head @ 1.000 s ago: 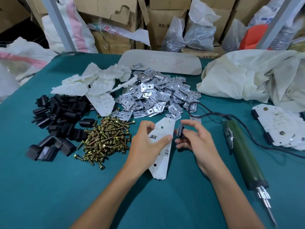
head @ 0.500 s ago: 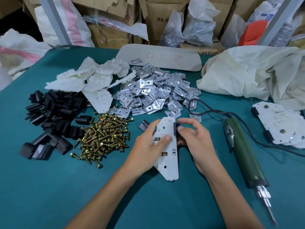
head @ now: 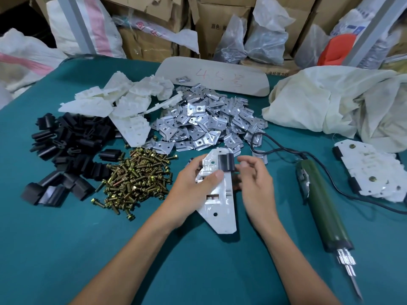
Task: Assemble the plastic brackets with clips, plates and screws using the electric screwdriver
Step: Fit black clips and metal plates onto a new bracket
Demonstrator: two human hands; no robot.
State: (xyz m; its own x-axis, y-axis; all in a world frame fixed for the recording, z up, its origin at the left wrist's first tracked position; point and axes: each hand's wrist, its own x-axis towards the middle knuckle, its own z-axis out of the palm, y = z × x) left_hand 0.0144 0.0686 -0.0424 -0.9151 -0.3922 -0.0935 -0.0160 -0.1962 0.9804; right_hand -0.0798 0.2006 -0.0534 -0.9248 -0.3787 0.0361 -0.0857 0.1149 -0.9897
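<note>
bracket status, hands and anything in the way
Left hand grips white bracket. Right hand loose beside black clip on bracket's top end. Electric screwdriver lies idle at right; nothing in the way.

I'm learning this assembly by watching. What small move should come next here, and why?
Probably the right hand reaches to the pile of silver metal plates for one: the black plastic clip already sits on the white plastic bracket held by the left hand, and the right hand seems to hold nothing.
</note>
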